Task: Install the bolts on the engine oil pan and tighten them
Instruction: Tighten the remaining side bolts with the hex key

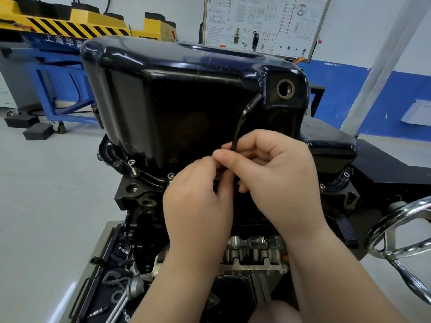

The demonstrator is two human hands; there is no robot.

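Oil pan [186, 89]: inverted on engine. Step: tightening near-flange bolt, hidden behind hands. Right grip [272, 169] pinches hex key [240, 122]; left grip [198, 197] pinches its lower end. Next, likely: seat proud corner bolt [132, 168].

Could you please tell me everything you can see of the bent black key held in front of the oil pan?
The key is a thin, dark, metal-looking bar with one bend near its top. The short arm slants up to the right, in front of the oil pan wall, near its round hole. The long shaft runs down into the right hand, which pinches it. Its lower end is hidden behind both hands; the left hand curls close beside it, contact unclear.
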